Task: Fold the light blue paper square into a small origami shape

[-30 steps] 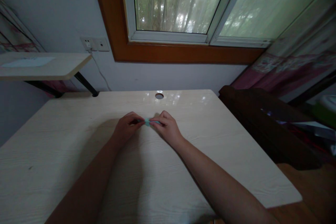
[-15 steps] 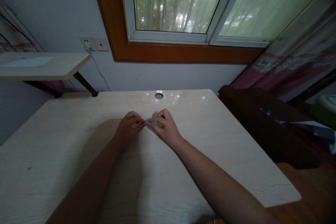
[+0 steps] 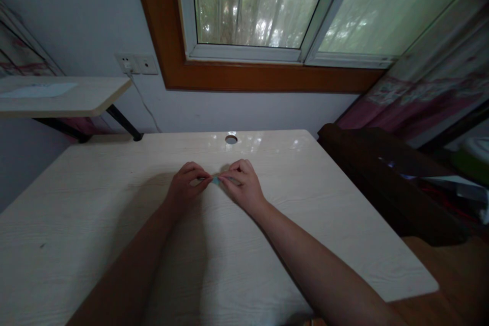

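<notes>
A small teal piece of folded paper (image 3: 216,180) is pinched between both hands just above the pale wooden desk (image 3: 114,214). My left hand (image 3: 185,186) has its fingers curled and pinches the paper's left end. My right hand (image 3: 242,183) is closed on the right end, fingers pressed together over it. Most of the paper is hidden by the fingers. Both forearms reach in from the bottom edge.
A round cable hole (image 3: 231,139) sits near the desk's far edge. A side shelf (image 3: 64,97) stands at the left, a wall socket (image 3: 137,64) with a cord behind. A dark chair or furniture piece (image 3: 382,173) stands at the right, below the window (image 3: 267,5).
The hands have stayed in place; the fingers have shifted slightly on the teal paper, and less of it shows between them now.
</notes>
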A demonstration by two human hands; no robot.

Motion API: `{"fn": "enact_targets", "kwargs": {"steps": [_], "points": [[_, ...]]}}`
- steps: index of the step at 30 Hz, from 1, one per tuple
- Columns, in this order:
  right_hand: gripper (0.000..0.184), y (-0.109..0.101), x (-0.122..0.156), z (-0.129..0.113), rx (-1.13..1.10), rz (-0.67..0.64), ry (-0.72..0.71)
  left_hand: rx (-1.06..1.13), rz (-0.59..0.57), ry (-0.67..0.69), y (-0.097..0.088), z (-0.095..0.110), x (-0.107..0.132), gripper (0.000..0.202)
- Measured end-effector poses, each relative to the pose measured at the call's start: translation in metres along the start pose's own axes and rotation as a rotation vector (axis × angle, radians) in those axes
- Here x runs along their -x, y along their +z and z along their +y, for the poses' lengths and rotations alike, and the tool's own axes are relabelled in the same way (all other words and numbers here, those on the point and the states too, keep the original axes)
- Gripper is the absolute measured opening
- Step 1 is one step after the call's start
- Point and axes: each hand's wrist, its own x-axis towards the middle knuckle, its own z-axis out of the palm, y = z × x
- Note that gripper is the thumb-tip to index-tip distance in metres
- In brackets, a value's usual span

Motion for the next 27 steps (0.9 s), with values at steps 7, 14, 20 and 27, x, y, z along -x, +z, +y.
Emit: {"fn": "enact_targets", "kwargs": {"steps": [7,14,20,27], "points": [[0.010,-0.003,-0.001,0.000,-0.071,0.126,0.092,0.056,0.050,-0.072,-0.002,-0.001,-0.001,0.013],[0.012,-0.006,-0.003,0.004,-0.161,0.175,0.206,0.066,0.073,-0.135,-0.006,-0.009,0.000,0.014],[0.014,-0.006,-0.006,0.011,-0.229,0.197,0.286,0.062,0.097,-0.181,-0.009,-0.015,-0.001,0.015],[0.012,0.001,-0.003,0.002,-0.289,0.003,0.133,0.089,0.058,-0.126,-0.001,-0.010,0.000,0.014]]}}
